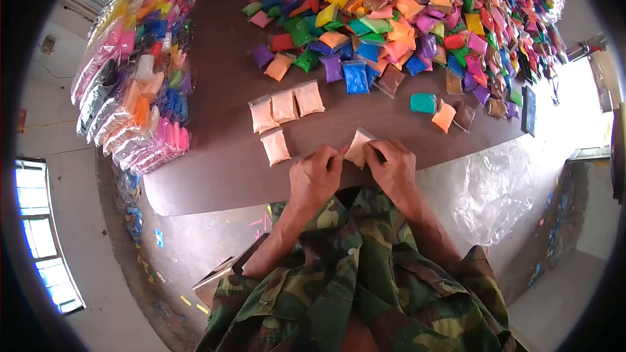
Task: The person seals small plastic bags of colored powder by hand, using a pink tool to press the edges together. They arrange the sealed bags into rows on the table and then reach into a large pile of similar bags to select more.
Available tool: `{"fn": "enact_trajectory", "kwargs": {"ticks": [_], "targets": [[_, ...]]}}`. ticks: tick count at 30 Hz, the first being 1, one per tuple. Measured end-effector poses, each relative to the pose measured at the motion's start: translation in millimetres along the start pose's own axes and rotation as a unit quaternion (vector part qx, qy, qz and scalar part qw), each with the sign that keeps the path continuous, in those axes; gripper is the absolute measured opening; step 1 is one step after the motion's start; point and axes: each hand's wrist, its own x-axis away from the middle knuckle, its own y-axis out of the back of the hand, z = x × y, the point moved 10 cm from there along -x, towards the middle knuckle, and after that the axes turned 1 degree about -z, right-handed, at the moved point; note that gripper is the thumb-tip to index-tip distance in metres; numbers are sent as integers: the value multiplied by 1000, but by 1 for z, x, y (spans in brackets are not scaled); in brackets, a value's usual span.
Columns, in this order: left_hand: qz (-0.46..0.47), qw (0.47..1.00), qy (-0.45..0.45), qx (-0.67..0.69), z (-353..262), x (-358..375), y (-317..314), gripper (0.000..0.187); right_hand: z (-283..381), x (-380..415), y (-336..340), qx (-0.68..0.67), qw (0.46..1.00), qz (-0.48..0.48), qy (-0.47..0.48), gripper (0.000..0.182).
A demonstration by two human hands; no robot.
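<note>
My right hand pinches a small clear packet of pale peach filling at its right side, just above the table's near edge. Close by on the left, my left hand is closed, its fingertips by the packet's left edge. Whether those fingers grip the packet or something small is hidden. Ahead of my left hand lies a single peach packet. Beyond it, a row of similar peach packets lies side by side, flat on the brown table.
A large heap of colourful small packets covers the table's far side. Bulging plastic bags are stacked at the left. Teal, orange and brown packets lie at right, near a dark flat object. A clear plastic bag lies beyond the table edge.
</note>
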Motion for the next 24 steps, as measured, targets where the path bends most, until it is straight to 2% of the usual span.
{"fn": "enact_trajectory", "kwargs": {"ticks": [5,9,12,16,17,20,24], "targets": [[18,1000,13,-12,-7,6,-10,9,15,-1,2,-18,998,-22,53,19],[-10,995,-15,-101,7,3,-1,8,14,-2,2,-6,998,-11,64,20],[-1,998,43,-53,25,1,10,9,18,0,-1,5,997,-11,82,22],[-7,1000,-12,-2,-9,6,4,9,20,2,-2,17,997,3,70,23],[11,1000,-17,-19,-9,8,-4,10,20,2,-2,18,997,0,73,24],[-32,998,-10,-43,2,9,-4,10,21,2,-2,18,996,-21,80,24],[-36,997,28,-65,26,5,4,11,24,3,0,14,996,-34,76,24]]}}
